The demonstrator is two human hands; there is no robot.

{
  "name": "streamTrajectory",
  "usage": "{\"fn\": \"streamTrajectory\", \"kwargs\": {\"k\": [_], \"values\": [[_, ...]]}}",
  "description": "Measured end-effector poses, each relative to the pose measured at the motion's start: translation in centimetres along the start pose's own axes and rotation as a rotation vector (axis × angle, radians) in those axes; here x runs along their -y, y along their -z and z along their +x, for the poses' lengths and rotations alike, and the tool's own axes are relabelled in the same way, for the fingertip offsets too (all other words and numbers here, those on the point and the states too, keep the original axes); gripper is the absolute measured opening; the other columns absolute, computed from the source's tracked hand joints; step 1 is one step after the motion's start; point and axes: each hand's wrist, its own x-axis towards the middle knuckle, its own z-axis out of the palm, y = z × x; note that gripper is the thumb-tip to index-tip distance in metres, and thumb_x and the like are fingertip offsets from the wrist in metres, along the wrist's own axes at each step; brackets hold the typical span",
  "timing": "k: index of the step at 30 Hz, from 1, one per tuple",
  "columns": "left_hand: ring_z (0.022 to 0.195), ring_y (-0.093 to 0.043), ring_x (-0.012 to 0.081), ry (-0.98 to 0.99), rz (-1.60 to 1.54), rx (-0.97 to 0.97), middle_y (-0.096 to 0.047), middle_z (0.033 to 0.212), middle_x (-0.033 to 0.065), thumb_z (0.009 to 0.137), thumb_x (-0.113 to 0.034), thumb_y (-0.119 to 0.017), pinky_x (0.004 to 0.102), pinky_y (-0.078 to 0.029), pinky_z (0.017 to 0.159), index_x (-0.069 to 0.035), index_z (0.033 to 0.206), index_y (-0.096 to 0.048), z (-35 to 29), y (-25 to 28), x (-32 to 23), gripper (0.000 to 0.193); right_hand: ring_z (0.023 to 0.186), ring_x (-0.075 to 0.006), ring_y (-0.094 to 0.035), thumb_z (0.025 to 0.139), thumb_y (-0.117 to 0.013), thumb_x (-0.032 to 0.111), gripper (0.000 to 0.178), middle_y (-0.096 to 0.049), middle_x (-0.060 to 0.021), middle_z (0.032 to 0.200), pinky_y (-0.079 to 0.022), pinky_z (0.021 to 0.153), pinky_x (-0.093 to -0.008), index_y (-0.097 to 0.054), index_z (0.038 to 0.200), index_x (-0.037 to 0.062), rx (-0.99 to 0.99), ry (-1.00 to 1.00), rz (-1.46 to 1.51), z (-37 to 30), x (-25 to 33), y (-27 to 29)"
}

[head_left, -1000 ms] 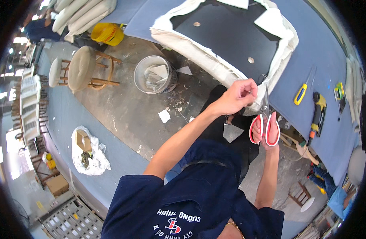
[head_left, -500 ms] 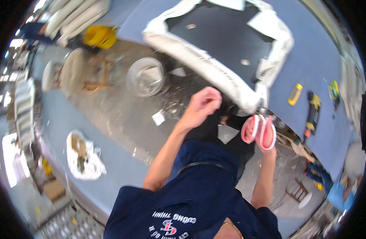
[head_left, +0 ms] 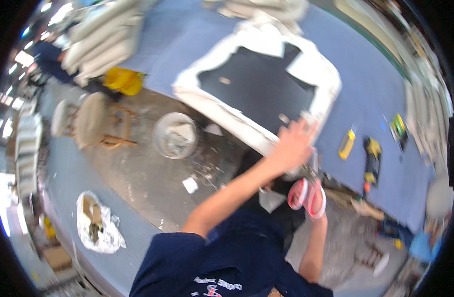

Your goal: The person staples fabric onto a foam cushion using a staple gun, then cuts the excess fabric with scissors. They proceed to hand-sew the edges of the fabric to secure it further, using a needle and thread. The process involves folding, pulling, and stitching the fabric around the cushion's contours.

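An upholstered seat cushion point(head_left: 259, 94) lies upside down on the blue table, its white fabric folded over the rim of a black underside. Across its near right corner reaches my left hand point(head_left: 294, 146), fingers stretched out and apart over the folded fabric, slightly blurred. My right hand point(head_left: 313, 198) grips a pair of scissors point(head_left: 297, 194) by the red-and-white handle loops, just below that corner. The blades point up toward the fabric, close to my left hand. Blur and the left hand keep me from seeing whether they touch the cloth.
Right of the cushion on the blue table point(head_left: 331, 146) lie a yellow-handled tool point(head_left: 346, 144) and a black-and-yellow tool point(head_left: 372, 161). A scrap bucket point(head_left: 175, 136) stands on the floor at left. Stacked pale cushions point(head_left: 106, 42) rise at far left.
My left hand has moved right and forward from in front of my body onto the cushion's corner, its fingers spreading. The scissors stay in my right hand. The whole view has shifted.
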Motion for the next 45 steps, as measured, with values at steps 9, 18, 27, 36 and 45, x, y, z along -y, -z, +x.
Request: {"fn": "streamTrajectory", "kwargs": {"k": [9,18,27,36,45], "values": [[0.084,-0.070,0.0381,0.072,-0.016,0.021,-0.067,0.083,0.0231,0.089,-0.014,-0.061,0.0471,-0.056,0.069,0.004,0.095,-0.065,2.6,-1.6,3.6,0.019,0.051,-0.0260,-0.053,0.102,-0.029,0.069,0.075,-0.054,-0.0114,0.067,-0.047,0.051,-0.0378,-0.057,0.082,0.0031,-0.015,-0.109,0.005,1.8,0.2,-1.7],[0.087,-0.067,0.0366,0.107,-0.028,-0.313,-0.064,0.088,0.0177,0.093,-0.016,-0.065,0.0469,-0.055,0.074,0.002,0.091,-0.062,0.1,-0.6,0.8,0.018,0.054,-0.0292,-0.057,0.098,-0.028,0.076,0.081,-0.057,-0.0140,0.070,-0.056,0.057,-0.0458,-0.058,0.083,0.0025,0.046,-0.272,0.095,4.3,3.3,0.3],[0.091,-0.064,0.0297,0.006,0.055,-0.380,-0.063,0.092,0.0136,0.090,-0.014,-0.063,0.0428,-0.054,0.072,-0.001,0.089,-0.060,-0.9,-1.0,1.2,0.013,0.057,-0.0285,-0.054,0.096,-0.025,0.080,0.085,-0.054,-0.0128,0.070,-0.048,0.058,-0.0415,-0.057,0.084,0.0019,0.134,-0.281,0.177,4.5,4.2,0.7],[0.090,-0.063,0.0277,-0.030,0.153,-0.316,-0.062,0.091,0.0106,0.081,-0.008,-0.063,0.0394,-0.051,0.070,-0.002,0.091,-0.061,-1.1,-0.2,0.1,0.011,0.057,-0.0293,-0.053,0.095,-0.022,0.081,0.088,-0.054,-0.0133,0.070,-0.045,0.058,-0.0413,-0.056,0.083,0.0014,0.145,-0.372,0.162,4.2,5.5,0.0],[0.081,-0.062,0.0335,-0.080,-0.123,-0.531,-0.057,0.086,0.0143,0.084,-0.007,-0.065,0.0434,-0.051,0.067,-0.002,0.088,-0.060,-2.0,1.8,-0.1,0.009,0.034,-0.0137,-0.040,0.100,-0.032,0.073,0.072,-0.041,-0.0015,0.049,-0.032,0.032,-0.0270,-0.049,0.070,0.0100,-0.017,-0.175,0.203,5.0,4.4,-0.9]]}}
